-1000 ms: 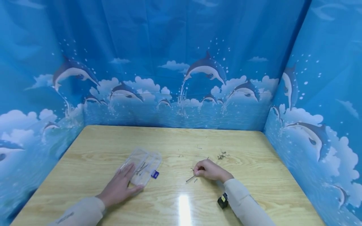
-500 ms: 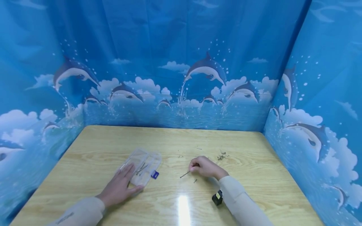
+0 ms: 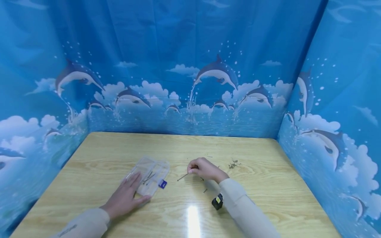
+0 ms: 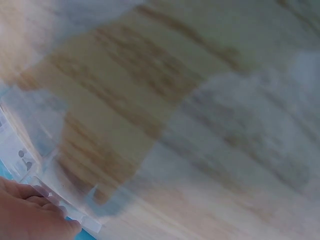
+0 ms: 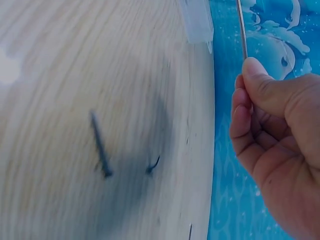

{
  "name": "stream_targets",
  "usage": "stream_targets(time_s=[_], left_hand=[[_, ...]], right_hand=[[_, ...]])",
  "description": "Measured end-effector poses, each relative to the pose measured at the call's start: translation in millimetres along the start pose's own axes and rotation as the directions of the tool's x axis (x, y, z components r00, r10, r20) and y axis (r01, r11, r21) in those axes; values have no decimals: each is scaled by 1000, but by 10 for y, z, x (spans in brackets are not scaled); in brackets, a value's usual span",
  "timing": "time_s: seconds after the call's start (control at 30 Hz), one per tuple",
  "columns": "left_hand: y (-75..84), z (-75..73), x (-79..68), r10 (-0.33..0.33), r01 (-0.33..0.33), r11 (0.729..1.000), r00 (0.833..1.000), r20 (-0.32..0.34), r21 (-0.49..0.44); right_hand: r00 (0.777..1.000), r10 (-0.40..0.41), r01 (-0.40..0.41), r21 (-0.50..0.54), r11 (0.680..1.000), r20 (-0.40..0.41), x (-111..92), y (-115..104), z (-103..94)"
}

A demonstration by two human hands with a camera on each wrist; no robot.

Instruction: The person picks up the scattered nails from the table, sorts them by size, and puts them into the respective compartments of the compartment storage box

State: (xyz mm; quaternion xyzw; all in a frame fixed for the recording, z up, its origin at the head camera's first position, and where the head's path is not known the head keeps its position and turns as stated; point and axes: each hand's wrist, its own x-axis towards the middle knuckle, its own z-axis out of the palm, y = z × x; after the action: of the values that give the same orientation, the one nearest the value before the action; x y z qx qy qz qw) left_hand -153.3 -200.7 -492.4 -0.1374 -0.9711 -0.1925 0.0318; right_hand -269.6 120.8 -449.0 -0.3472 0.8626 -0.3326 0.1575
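My left hand (image 3: 126, 195) rests with extended fingers on a clear plastic compartment box (image 3: 145, 164), its thumb at the near edge. Several long nails (image 3: 148, 178) lie inside the box. In the left wrist view the fingers (image 4: 35, 210) lie along the box's side. To the right of the box, my right hand (image 3: 203, 168) is raised over the table, pinching a long thin nail (image 3: 182, 177) between thumb and fingers. The right wrist view shows the nail's shank (image 5: 242, 30) sticking out past the thumb.
A blue tab (image 3: 162, 183) sits at the box's near right edge. A black tape measure (image 3: 217, 202) with a yellow label lies beside the right sleeve. Further right is a small pile of metal pieces (image 3: 234, 164). A short nail (image 3: 205, 190) lies below the right hand.
The right hand has moved left with the nail, nearer the box. The tape measure has shifted left alongside the right forearm. My left hand stays on the box.
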Motion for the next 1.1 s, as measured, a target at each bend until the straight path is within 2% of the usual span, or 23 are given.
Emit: stream_targets(time_s=[0.2,0.43,0.87,1.1], left_hand=[[3,-4,-3,-1,1,1000,1000,1,-4],[2,-8,-24,-1,1,1000,1000,-2,1],[4,1,2,-10,9,1000,1000,8,7],[-17,18,8,-10,10,1000,1000,16,4]], right_hand=[[1000,-24,24,-15,1000,-13,192,-102,49],[996,-77,71,-108,992,-46,444,-223,195],[991,-103,87,-182,980,-82,753,-421,445],[993,-90,68,-242,968,-81,899,-527,487]])
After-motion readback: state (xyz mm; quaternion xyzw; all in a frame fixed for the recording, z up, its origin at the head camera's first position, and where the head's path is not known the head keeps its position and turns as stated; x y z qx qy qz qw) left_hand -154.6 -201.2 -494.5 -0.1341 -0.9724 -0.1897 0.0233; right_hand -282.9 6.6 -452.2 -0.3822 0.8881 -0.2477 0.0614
